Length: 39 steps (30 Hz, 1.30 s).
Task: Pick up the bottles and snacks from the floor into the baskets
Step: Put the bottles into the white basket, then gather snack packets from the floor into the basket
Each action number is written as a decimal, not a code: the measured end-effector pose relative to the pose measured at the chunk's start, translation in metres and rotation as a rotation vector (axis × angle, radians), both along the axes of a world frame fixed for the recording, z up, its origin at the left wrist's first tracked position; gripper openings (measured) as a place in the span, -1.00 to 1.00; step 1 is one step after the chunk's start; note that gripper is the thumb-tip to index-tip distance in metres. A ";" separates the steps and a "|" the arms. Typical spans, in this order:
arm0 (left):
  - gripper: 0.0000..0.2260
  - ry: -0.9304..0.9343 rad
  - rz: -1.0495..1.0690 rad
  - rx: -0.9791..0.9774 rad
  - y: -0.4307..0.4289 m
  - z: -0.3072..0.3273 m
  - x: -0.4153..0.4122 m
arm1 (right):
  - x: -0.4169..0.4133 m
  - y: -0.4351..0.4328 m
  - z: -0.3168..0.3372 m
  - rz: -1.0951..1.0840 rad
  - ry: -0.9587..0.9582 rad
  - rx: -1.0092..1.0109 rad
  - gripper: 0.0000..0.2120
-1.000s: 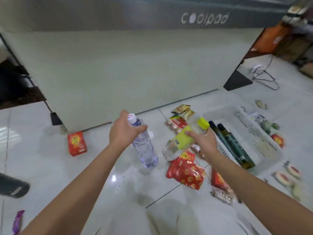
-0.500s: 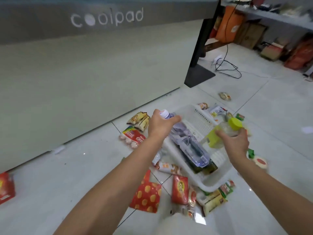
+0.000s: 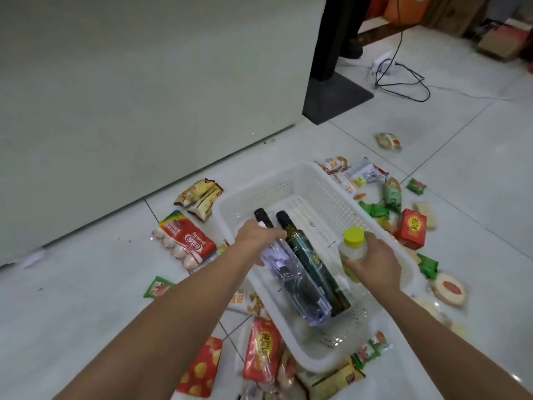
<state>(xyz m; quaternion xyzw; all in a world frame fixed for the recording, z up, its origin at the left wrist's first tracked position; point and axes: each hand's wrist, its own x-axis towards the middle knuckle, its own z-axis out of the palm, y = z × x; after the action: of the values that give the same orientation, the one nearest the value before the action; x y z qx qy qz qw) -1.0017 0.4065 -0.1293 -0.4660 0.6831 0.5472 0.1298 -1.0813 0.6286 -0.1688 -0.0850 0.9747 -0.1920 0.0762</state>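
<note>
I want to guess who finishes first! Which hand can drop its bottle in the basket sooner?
Probably the left hand. Its clear bottle already lies low inside the white basket, against the dark bottles. The right hand holds the yellow-capped bottle more upright, above the basket floor.

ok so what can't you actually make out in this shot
Head view only:
One dark bottle: only its neck shows; the left hand and clear bottle cover the rest.
Yellow-capped bottle: lower part hidden by the right hand.
Whether the clear bottle rests in the basket: unclear.
Print on the snack packs: too small, blurred.
</note>
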 end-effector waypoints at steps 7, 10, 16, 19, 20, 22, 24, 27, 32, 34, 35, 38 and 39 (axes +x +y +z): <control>-0.68 -0.198 -0.248 -0.139 -0.004 -0.032 -0.014 | -0.051 -0.028 -0.024 0.051 -0.158 0.153 -0.24; -0.59 -0.283 -0.400 -0.449 0.010 -0.048 -0.014 | -0.056 -0.037 -0.033 0.073 -0.161 0.206 -0.25; -0.61 -0.281 -0.690 -0.964 0.009 -0.064 0.000 | -0.048 -0.044 -0.046 0.179 -0.242 0.288 -0.37; -0.50 -0.220 -0.752 -1.126 -0.031 -0.055 0.020 | -0.047 -0.056 -0.036 0.261 -0.184 0.293 -0.40; -0.46 -0.220 -0.742 -1.148 -0.048 -0.049 0.030 | -0.045 -0.064 -0.031 0.297 -0.150 0.298 -0.41; -0.45 -0.240 -0.653 -1.185 -0.083 -0.034 0.054 | -0.041 -0.089 -0.016 0.369 -0.087 0.315 -0.41; -0.43 -0.265 -0.511 -1.200 -0.119 -0.015 0.083 | -0.032 -0.122 0.004 0.453 -0.029 0.335 -0.42; -0.41 -0.314 -0.361 -1.190 -0.165 0.021 0.133 | -0.005 -0.178 0.045 0.605 0.048 0.366 -0.42; -0.41 -0.314 -0.223 -1.107 -0.210 0.107 0.231 | 0.088 -0.271 0.140 0.801 0.086 0.348 -0.41; -0.40 -0.335 -0.200 -1.088 -0.217 0.151 0.274 | 0.136 -0.301 0.189 0.850 0.091 0.330 -0.42; -0.41 -0.349 -0.184 -1.075 -0.219 0.175 0.298 | 0.162 -0.315 0.216 0.874 0.093 0.315 -0.42; -0.42 -0.376 -0.146 -1.037 -0.212 0.251 0.371 | 0.243 -0.343 0.293 0.959 0.077 0.266 -0.43; -0.42 -0.386 -0.128 -1.045 -0.211 0.276 0.395 | 0.270 -0.350 0.318 0.996 0.074 0.260 -0.43</control>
<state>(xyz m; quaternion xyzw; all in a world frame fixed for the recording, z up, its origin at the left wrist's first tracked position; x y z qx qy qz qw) -0.6066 0.1957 0.1462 -0.5177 0.8542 0.0318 0.0369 -0.8114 0.2785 0.1494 -0.5352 0.8340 -0.0068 0.1338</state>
